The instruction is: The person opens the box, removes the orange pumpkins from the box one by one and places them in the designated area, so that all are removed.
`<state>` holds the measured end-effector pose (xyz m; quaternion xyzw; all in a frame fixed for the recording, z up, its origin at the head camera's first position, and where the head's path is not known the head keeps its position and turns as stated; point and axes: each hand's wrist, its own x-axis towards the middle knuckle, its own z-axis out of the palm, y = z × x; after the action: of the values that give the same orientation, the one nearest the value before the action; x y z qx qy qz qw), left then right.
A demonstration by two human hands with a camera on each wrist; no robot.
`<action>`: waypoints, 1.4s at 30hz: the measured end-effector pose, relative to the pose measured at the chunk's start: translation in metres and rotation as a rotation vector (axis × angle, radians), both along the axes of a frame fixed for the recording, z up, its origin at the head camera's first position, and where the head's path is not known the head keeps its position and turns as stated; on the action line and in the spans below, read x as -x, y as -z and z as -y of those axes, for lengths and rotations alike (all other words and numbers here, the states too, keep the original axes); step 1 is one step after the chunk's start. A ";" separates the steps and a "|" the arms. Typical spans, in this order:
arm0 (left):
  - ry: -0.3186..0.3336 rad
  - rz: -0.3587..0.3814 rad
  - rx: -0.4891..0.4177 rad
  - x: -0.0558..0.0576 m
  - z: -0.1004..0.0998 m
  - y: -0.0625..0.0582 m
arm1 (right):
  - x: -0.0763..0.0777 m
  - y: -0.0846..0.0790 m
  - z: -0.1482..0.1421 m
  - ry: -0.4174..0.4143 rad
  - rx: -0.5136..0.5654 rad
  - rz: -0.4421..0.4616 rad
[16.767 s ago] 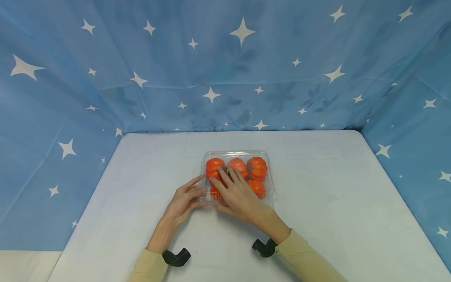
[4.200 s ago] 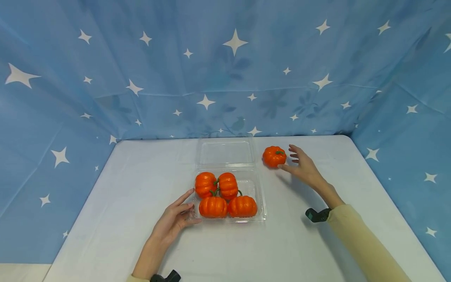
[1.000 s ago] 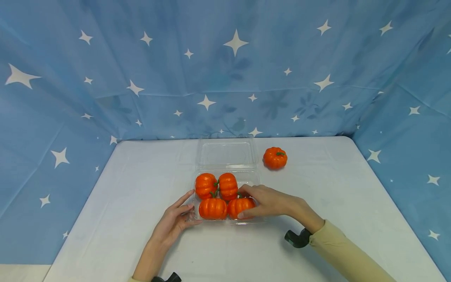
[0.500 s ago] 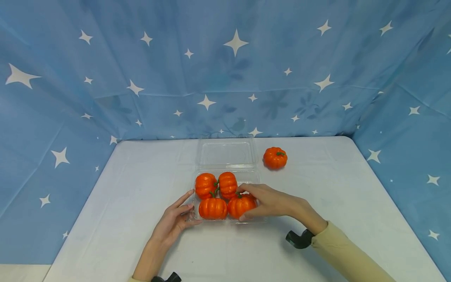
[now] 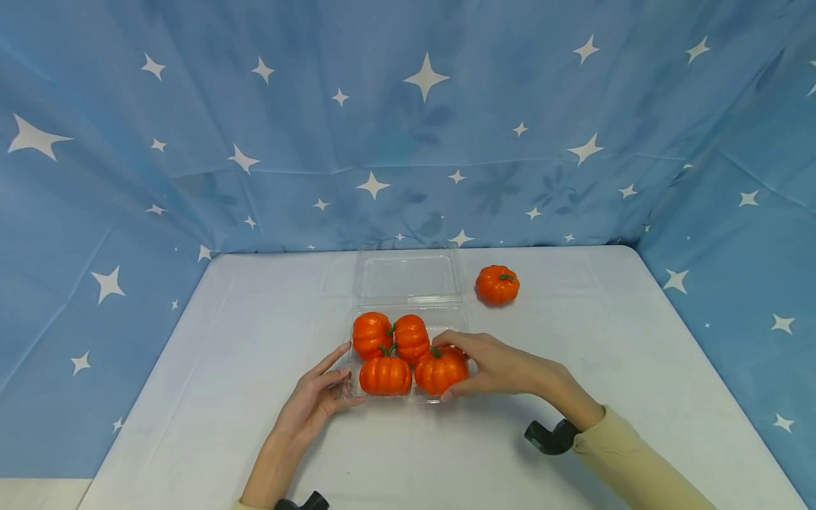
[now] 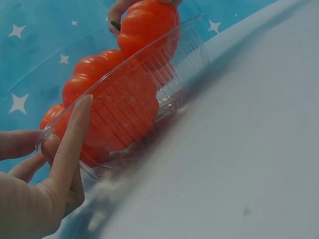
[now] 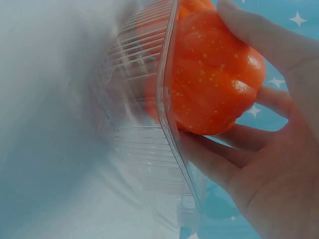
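Note:
A clear plastic clamshell container (image 5: 449,319) lies on the table with its lid folded back. My left hand (image 5: 309,404) holds its left front corner, thumb on the front wall and fingers at the rim in the left wrist view. My right hand (image 5: 491,361) grips a small orange pumpkin (image 5: 441,372) at the front right, fingers behind and thumb in front. In the right wrist view this pumpkin (image 7: 214,74) stands partly above the rim, its green stem hidden. Three more pumpkins sit inside: back left (image 5: 372,336), back middle (image 5: 411,338) and front left (image 5: 385,376).
The open lid (image 5: 411,276) lies flat behind the container. Another orange pumpkin (image 5: 497,285) stands on the white table (image 5: 605,319), behind and right of the container. A blue starry curtain (image 5: 306,127) hangs along the back and sides.
Earlier, both hands were on the filled container; since then its lid opened and one pumpkin went onto the table. Within the last second, the gripped pumpkin tilted stem-up and shifted slightly right.

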<state>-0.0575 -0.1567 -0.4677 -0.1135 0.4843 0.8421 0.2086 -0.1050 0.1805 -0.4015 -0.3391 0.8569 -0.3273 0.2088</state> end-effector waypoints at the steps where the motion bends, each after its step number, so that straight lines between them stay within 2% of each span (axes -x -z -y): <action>1: 0.003 0.001 -0.004 0.000 0.000 0.000 | -0.001 -0.001 -0.001 0.009 0.005 0.001; 9: 0.034 -0.018 -0.006 0.002 0.003 0.002 | -0.006 -0.001 -0.007 0.051 0.047 -0.079; 20: 0.042 -0.020 -0.017 0.002 0.004 0.002 | -0.013 -0.004 -0.015 0.163 -0.032 -0.121; 26: 0.032 -0.009 -0.026 0.001 0.005 0.003 | -0.016 -0.005 -0.025 0.194 -0.014 -0.150; 42: 0.051 -0.019 -0.015 0.001 0.010 0.000 | -0.007 -0.002 -0.057 0.310 0.053 -0.251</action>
<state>-0.0582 -0.1663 -0.4680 -0.0915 0.4826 0.8412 0.2260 -0.0976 0.2380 -0.3992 -0.2466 0.9091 -0.3334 0.0384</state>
